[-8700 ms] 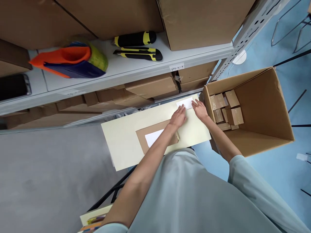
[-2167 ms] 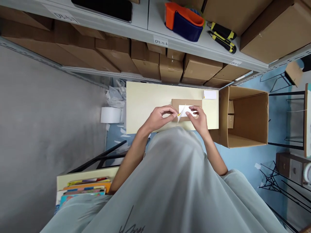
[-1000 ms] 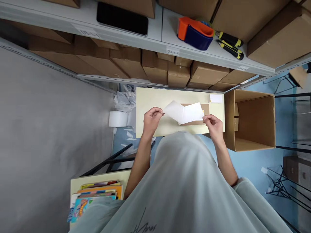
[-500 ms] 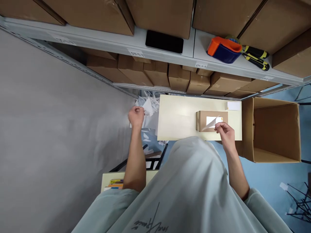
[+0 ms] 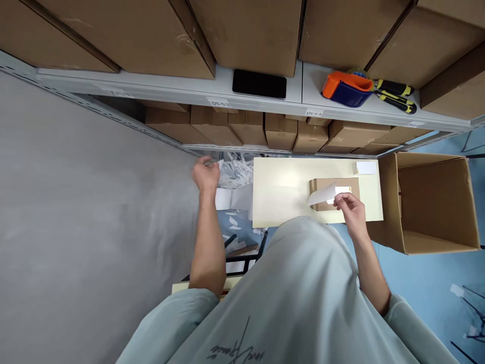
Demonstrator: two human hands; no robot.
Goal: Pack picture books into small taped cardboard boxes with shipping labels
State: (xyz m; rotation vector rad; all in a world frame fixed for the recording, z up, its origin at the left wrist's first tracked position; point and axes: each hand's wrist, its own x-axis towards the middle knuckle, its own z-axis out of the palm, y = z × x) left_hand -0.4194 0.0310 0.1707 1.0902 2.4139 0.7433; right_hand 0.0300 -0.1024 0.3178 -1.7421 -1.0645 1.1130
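At the cream table (image 5: 280, 194) below a packed grey shelf (image 5: 162, 90), my right arm could knock the large carton (image 5: 437, 202) just beyond the right end, I judge, because it crowds my elbow. The brown box (image 5: 322, 183) lies right of centre toward the near edge; a tug might skid it, since neither hand appears to brace it. My right hand (image 5: 347, 203) pinches the white sheet (image 5: 322, 194) between thumb and fingers, its left part lifted and curling over the box; a draught or a twist could crease it or lay it crooked. My left hand (image 5: 205, 174), bent-fingered and blurred, hangs off the table's left end near a heap of paper scraps (image 5: 237, 172); whether it grips anything I cannot tell.

Counted, in descending size: one shelf, its boxes too overlapped to number; one table; one carton; one brown box; one white roll (image 5: 223, 198); one orange-and-blue tape dispenser (image 5: 347, 90); one black phone (image 5: 259, 84); two yellow-and-black cutters (image 5: 396, 87); one sheet in hand; one white label pile (image 5: 366, 168), far right
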